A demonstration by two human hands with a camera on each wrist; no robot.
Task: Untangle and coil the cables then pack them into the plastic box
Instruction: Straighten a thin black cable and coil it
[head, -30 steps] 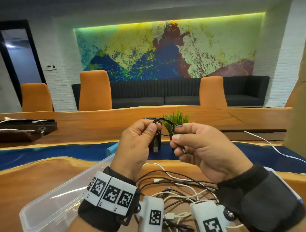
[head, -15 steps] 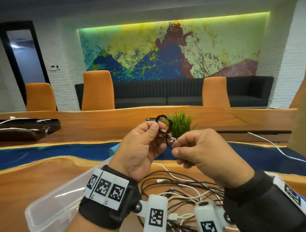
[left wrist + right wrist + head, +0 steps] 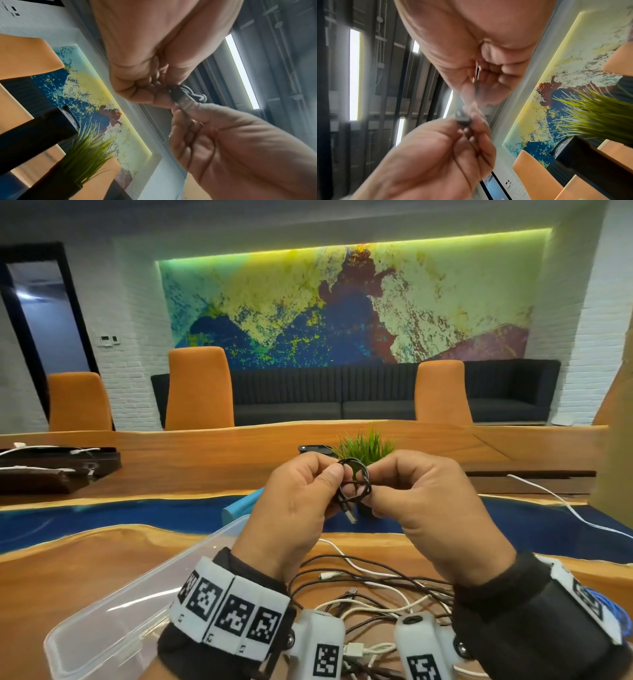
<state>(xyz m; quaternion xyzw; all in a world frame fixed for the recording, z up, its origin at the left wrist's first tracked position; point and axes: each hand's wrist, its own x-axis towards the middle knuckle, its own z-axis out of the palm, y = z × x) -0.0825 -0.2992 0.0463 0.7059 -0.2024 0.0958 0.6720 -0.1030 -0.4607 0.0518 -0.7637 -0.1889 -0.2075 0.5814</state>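
Wooden table (image 3: 85, 570) below, both hands' fingers (image 3: 330, 474) pinching coiled black cable (image 3: 356, 484), plug (image 3: 350, 517) pointing down

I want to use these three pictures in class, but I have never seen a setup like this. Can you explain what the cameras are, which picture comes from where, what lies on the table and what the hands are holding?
No machine here: a person wears one camera on the head and one on each wrist. The wide picture is the head view, looking down at both hands. The two close, tilted pictures look along each hand from the wrists.

The left hand and right hand together pinch a small coiled black cable, raised above the wooden table; its USB plug hangs below the coil.

On the table lie a clear plastic box, a tangle of black and white cables and, farther back, a small green plant.
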